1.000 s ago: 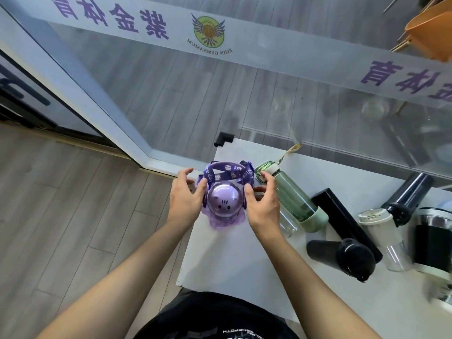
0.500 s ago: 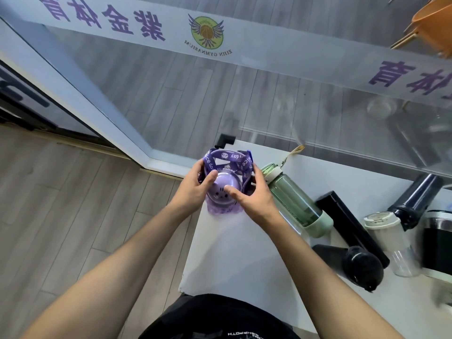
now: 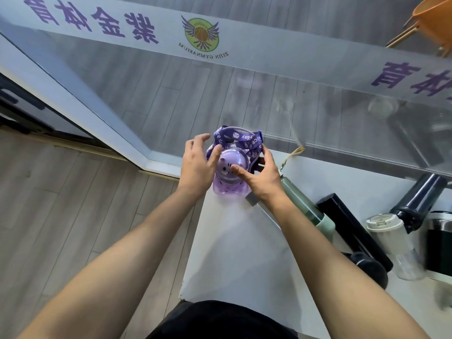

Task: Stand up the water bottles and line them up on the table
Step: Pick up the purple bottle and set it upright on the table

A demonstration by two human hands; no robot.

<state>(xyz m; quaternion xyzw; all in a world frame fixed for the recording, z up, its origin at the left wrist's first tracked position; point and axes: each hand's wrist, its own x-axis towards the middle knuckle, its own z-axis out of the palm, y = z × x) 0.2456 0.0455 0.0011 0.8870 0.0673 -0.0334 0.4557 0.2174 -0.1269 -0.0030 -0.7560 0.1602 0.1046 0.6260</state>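
A white desk [image 3: 244, 253] fills the lower right of the view, set against a glass wall [image 3: 220, 94] with a frosted band of purple lettering and a round logo; grey wood-plank floor [image 3: 61, 216] lies to the left. An orange chair [image 3: 435, 23] shows behind the glass at the top right.

Several bottles lie on their sides across the right part of the desk: a green bottle [image 3: 308, 211] with a tan loop cord, just beside a long black flask [image 3: 352, 228], then a clear bottle with a white lid [image 3: 391, 238], a dark bottle [image 3: 418, 201] angled toward the glass, and a black cup with a steel rim [image 3: 440, 243] at the frame edge. A black-capped bottle [image 3: 371, 267] lies nearer the person, partly hidden by the right forearm.

At the desk's far left corner stands the purple bottle [image 3: 227, 177], upright, with a domed lid bearing a small face and a purple printed strap [image 3: 234, 140] looped above it.

The left hand [image 3: 198, 165] rests against the bottle's left side, fingers [image 3: 198, 140] spread and loosely open, thumb on the lid. The right hand [image 3: 261, 174] cups the right side, thumb on the dome, fingers curled round the strap and lid in a light grip.
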